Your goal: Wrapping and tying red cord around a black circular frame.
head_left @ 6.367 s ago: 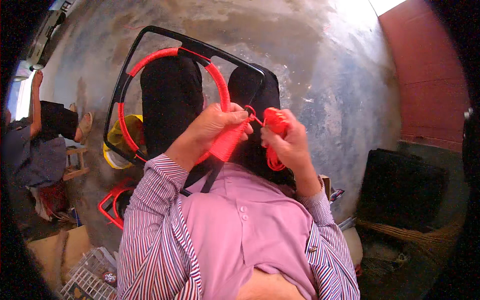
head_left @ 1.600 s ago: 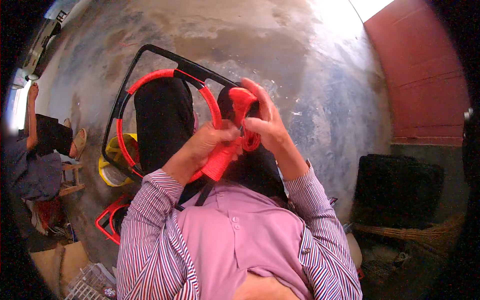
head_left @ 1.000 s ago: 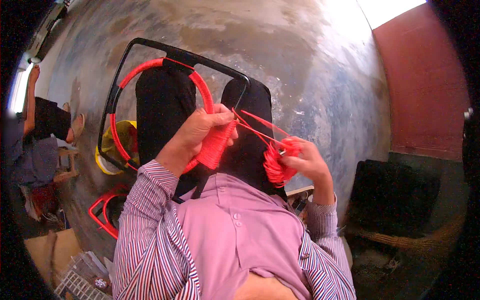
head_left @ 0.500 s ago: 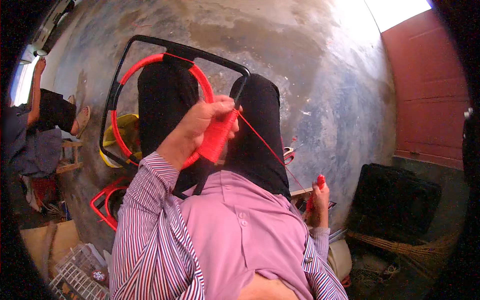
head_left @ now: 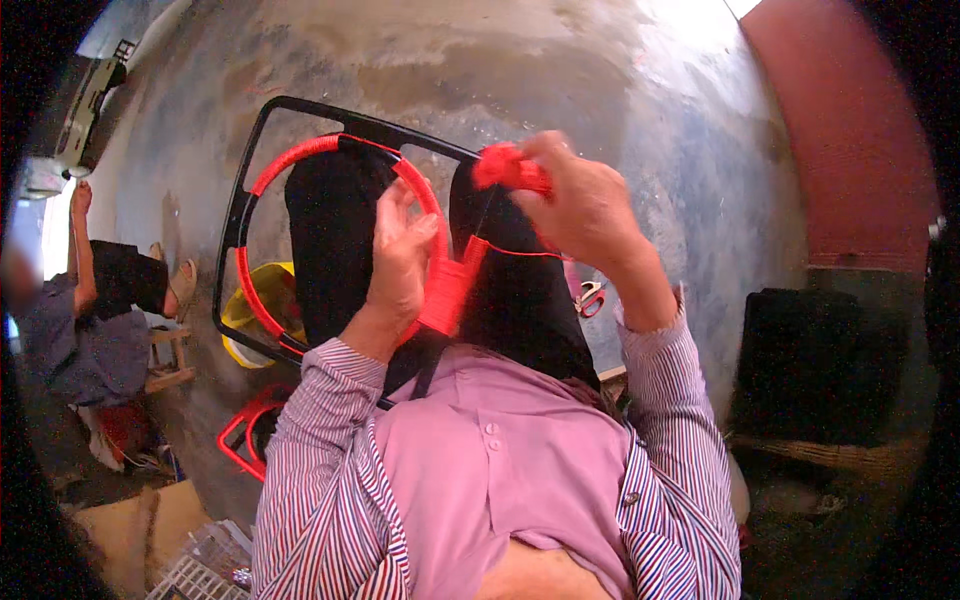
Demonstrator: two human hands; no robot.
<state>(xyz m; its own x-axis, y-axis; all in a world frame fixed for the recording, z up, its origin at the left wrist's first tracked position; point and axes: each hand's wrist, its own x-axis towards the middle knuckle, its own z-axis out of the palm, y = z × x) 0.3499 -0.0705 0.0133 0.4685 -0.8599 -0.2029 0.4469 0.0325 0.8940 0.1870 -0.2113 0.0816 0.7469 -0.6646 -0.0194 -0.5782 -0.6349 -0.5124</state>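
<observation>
While the right hand [head_left: 590, 205] grips one bunch of red string [head_left: 508, 168], the left hand [head_left: 402, 255] is loosely open, with its thumb right by one ring [head_left: 298, 152]. Maybe the left hand is there to stop the ring from sliding. The bunch looks squashed small, perhaps so one hand can carry it. One thin strand [head_left: 520, 252] goes from the wrapped part [head_left: 450, 295] toward the right hand, and it hangs a bit loose. The ring sits inside one black frame [head_left: 365, 123], and both rest on two legs [head_left: 525, 320], which seem to work like a table. Beside the right leg is one pair of scissors [head_left: 590, 298], maybe put there to be easy to reach. On the left are one yellow thing [head_left: 280, 290], too hidden to name, and one red frame [head_left: 240, 435]. Farther left, one other person [head_left: 115, 340] is by one stool [head_left: 168, 362]. Far right is one dark box [head_left: 820, 365].
</observation>
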